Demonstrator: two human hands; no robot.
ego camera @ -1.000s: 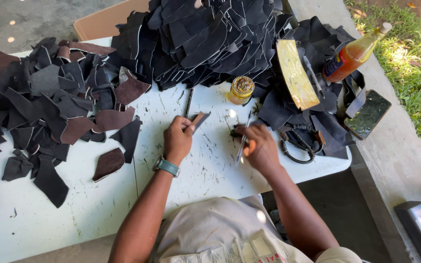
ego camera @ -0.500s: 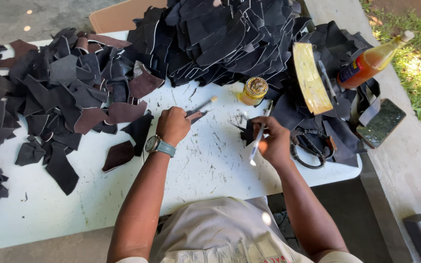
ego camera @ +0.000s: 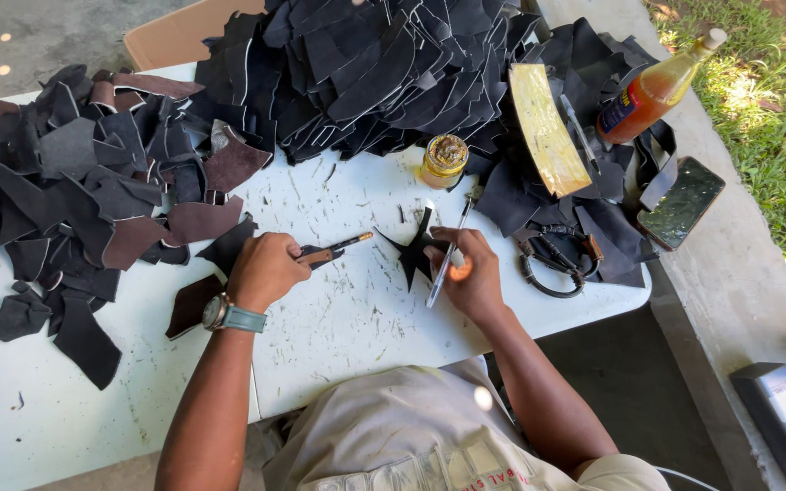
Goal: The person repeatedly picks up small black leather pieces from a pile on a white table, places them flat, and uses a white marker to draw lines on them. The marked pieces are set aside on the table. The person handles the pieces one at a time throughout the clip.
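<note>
Leather piece [ego camera: 414, 250], black and pointed, sits on the white table [ego camera: 338, 318] under our right hand [ego camera: 470, 268], just below the small glass jar [ego camera: 445, 161]. That right hand is curled shut around a slim silver pen-like tool [ego camera: 448, 255], which slants up toward the jar, while its fingertips press on the leather piece's edge. Over on the other side, our left hand [ego camera: 266, 270] is fisted around a dark-handled tool [ego camera: 334, 248] whose tip points right, toward the piece but not touching it; a watch [ego camera: 229, 315] rides on that wrist. Left of us, loose dark scraps [ego camera: 75, 200] spread across the table. Up top, a big heap of black cut pieces [ego camera: 366, 73]. To the right we see a yellow strip [ego camera: 548, 127], an amber bottle [ego camera: 657, 86], scissors [ego camera: 548, 259] and a phone [ego camera: 681, 202].
</note>
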